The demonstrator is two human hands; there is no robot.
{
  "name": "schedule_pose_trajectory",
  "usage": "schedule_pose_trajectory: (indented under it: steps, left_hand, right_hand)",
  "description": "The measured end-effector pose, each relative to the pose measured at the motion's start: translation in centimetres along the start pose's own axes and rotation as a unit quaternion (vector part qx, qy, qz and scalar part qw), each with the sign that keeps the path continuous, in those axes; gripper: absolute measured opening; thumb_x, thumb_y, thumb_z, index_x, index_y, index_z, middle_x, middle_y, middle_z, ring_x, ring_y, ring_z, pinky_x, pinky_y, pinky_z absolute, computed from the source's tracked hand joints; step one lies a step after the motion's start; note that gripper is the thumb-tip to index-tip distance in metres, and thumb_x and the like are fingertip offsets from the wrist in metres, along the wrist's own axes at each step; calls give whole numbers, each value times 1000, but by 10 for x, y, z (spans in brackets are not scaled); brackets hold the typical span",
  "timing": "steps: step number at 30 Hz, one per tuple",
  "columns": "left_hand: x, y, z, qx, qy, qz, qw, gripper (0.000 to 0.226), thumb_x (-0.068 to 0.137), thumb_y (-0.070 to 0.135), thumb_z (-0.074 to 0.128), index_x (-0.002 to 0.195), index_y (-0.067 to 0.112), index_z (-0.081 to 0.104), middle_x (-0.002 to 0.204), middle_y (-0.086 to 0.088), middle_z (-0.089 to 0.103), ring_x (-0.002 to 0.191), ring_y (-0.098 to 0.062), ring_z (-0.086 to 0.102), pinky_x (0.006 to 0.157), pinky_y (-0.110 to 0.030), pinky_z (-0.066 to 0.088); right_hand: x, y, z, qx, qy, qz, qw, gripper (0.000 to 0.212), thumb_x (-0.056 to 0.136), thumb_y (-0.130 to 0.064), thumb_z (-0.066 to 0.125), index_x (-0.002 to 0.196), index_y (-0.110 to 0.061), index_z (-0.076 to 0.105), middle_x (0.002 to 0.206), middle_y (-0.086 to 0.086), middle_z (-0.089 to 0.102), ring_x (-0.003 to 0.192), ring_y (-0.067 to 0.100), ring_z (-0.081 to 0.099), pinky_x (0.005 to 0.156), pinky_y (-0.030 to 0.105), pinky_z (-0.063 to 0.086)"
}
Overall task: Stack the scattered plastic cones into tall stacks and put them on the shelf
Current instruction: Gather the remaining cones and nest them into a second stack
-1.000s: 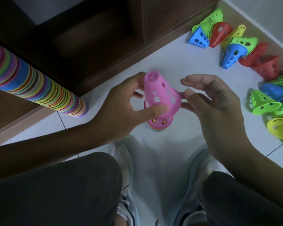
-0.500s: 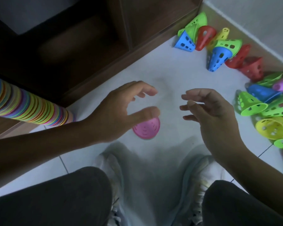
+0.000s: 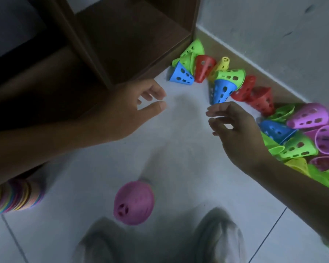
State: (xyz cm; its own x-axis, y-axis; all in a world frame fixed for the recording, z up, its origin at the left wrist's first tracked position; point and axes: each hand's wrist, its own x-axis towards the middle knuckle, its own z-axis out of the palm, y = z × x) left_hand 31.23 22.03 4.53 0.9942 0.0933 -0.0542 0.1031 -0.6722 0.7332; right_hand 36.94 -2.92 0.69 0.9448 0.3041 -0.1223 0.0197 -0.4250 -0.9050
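My right hand [image 3: 234,128] reaches, loosely spread and holding nothing, toward the blue cone [image 3: 222,90]; a careless grab there could scatter the piled cones [image 3: 292,141] further.

A pale tiled floor [image 3: 179,149] carries everything here. A pink cone [image 3: 133,203] stands on it at about six o'clock, and the end of a long multicoloured stack [image 3: 17,196] rests on it at eight o'clock. A scatter of loose cones [image 3: 224,80] in green, blue, red, yellow and purple curves from one o'clock round to four o'clock along the skirting, beside the foot of the dark wooden shelf [image 3: 131,38] at eleven o'clock.
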Motion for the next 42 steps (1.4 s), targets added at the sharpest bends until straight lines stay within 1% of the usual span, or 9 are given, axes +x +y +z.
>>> schedule_pose_trajectory:
  steps: [3, 7, 11, 17, 24, 27, 30, 35, 42]
  left_hand:
    - [36, -13, 9, 6, 1, -2, 1000, 18, 94, 35, 67, 110, 27, 66, 111, 16, 66, 106, 0, 60, 89, -27, 54]
    - [87, -30, 22, 39, 2, 16, 999, 26, 93, 32, 69, 116, 24, 63, 114, 11, 58, 105, -7, 58, 85, -26, 53]
    - [133, -43, 39, 82, 19, 51, 995, 35, 90, 29, 73, 122, 22, 60, 124, 2, 52, 108, -13, 55, 84, -17, 47]
    - [182, -63, 62, 137, 10, 79, 987, 60, 83, 28, 79, 137, 26, 52, 146, -5, 37, 132, -24, 42, 110, -39, 41]
    - [226, -72, 78, 206, -94, 114, 967, 82, 80, 36, 82, 150, 40, 38, 162, -2, 15, 146, -32, 24, 114, -41, 33]
    - [232, -78, 83, 211, -117, 93, 966, 92, 77, 39, 85, 152, 42, 32, 160, 1, 17, 144, -32, 27, 115, -45, 35]
    - [231, -81, 85, 207, -111, 87, 968, 88, 75, 38, 87, 147, 41, 36, 150, 2, 29, 134, -28, 36, 107, -51, 44]
    - [220, -83, 88, 225, -81, 106, 965, 73, 72, 42, 86, 131, 42, 42, 139, -1, 33, 124, -28, 42, 97, -51, 51]
    - [203, -85, 89, 221, -60, 117, 966, 65, 72, 37, 87, 125, 32, 50, 138, -4, 35, 119, -29, 44, 92, -46, 52]
  right_hand:
    - [30, 14, -8, -90, 18, -23, 996, 24, 93, -12, 65, 110, -28, 61, 116, -9, 63, 101, 11, 63, 90, 43, 53]
    - [75, 30, -24, -234, 18, -68, 970, 38, 89, -23, 70, 125, -20, 58, 127, 6, 53, 116, 28, 54, 100, 47, 47]
    - [113, 34, -41, -347, 9, -67, 935, 57, 84, -38, 72, 134, -22, 50, 137, 9, 47, 126, 34, 42, 106, 37, 28]
    - [149, 42, -48, -401, -11, -46, 915, 75, 79, -54, 72, 143, -26, 43, 144, 7, 42, 130, 32, 37, 110, 43, 32]
    - [178, 54, -41, -469, -40, -37, 882, 100, 67, -77, 67, 148, -31, 33, 152, 8, 35, 137, 35, 34, 112, 52, 26]
    - [186, 55, -40, -490, -44, -58, 868, 107, 64, -86, 59, 150, -31, 28, 152, 10, 35, 138, 35, 34, 114, 56, 22]
    - [190, 56, -38, -503, -51, -71, 860, 110, 65, -89, 51, 152, -28, 23, 153, 10, 37, 139, 31, 37, 114, 61, 17]
    - [185, 65, -39, -522, -65, -64, 848, 105, 72, -93, 39, 154, -33, 13, 155, 11, 34, 139, 36, 41, 113, 70, 11]
    - [176, 69, -36, -564, -64, -63, 821, 98, 76, -95, 24, 150, -30, 23, 154, 14, 33, 136, 39, 42, 108, 75, 20]
